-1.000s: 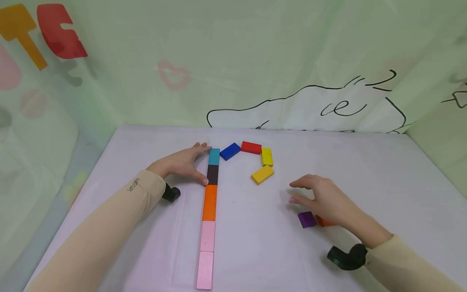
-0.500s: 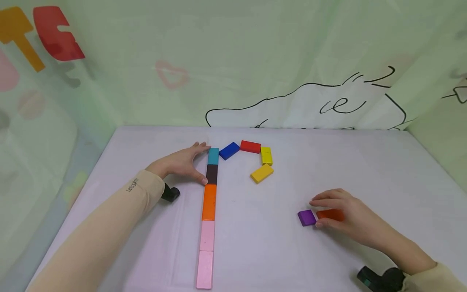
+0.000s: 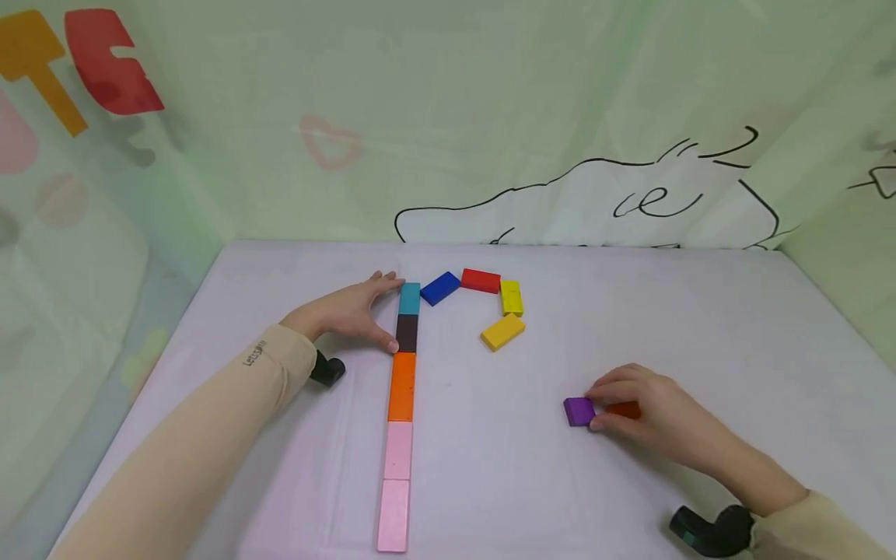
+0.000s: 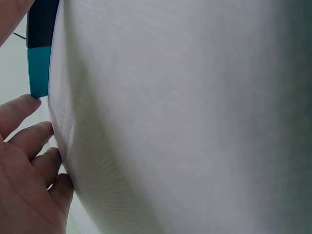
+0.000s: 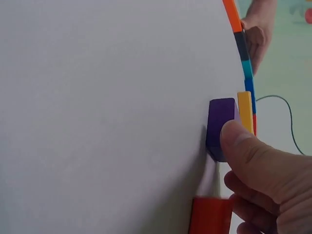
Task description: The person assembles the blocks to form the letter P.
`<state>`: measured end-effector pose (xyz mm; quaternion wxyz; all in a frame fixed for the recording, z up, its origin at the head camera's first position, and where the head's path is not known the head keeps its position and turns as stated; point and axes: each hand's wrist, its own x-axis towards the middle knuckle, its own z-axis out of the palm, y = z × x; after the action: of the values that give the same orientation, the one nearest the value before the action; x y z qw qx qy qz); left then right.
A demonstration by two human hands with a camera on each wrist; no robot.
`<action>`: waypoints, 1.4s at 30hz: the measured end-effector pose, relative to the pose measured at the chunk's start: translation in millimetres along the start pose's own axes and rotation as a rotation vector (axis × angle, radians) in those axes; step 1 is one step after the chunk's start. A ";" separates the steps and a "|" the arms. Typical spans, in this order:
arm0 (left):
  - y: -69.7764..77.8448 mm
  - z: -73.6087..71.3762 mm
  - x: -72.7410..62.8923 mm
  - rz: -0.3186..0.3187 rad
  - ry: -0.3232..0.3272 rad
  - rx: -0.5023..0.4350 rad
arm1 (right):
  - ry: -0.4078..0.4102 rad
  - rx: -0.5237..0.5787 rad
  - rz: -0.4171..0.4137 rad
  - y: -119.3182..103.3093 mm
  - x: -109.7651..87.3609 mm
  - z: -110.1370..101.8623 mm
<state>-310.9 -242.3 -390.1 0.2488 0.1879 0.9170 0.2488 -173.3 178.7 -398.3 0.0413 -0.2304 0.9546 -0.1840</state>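
Note:
My right hand pinches a small purple block between thumb and fingers; the right wrist view shows the thumb pressed on the purple block's side. Behind it, partly covered by the hand, lies a red-orange block. At the left, my left hand spreads along a straight row of blocks. Its fingertips are at the far end of the teal block, its thumb beside the dark block. Toward me the row continues with an orange block and pink blocks.
From the teal block, a blue block, a red block, a yellow block and a darker yellow block curve round to the right. All stand on a white-covered table, with a printed curtain behind.
My right hand has moved right and down to the loose blocks, then slightly left, and now grips the purple block, which has shifted a little left. The left hand has stayed in place.

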 end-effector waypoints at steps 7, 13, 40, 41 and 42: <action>0.1 -1.2 -0.9 0.004 -0.003 -0.008 | -0.010 0.018 -0.042 -22.0 20.6 1.5; 0.7 -0.5 -0.6 -0.008 -0.010 -0.005 | -0.029 0.030 -0.068 -38.8 38.3 5.3; -0.7 1.0 1.7 -0.013 -0.004 0.010 | -0.092 0.004 0.016 -102.2 107.3 29.5; -0.9 1.0 1.9 -0.016 -0.004 0.012 | -0.093 0.001 0.017 -104.2 110.8 30.5; -0.9 1.1 2.3 -0.018 -0.004 0.014 | -0.095 -0.003 0.020 -106.0 114.3 31.3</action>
<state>-312.3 -241.5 -392.3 0.2515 0.1817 0.9199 0.2399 -224.9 28.7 -387.4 0.0878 -0.2296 0.9541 -0.1711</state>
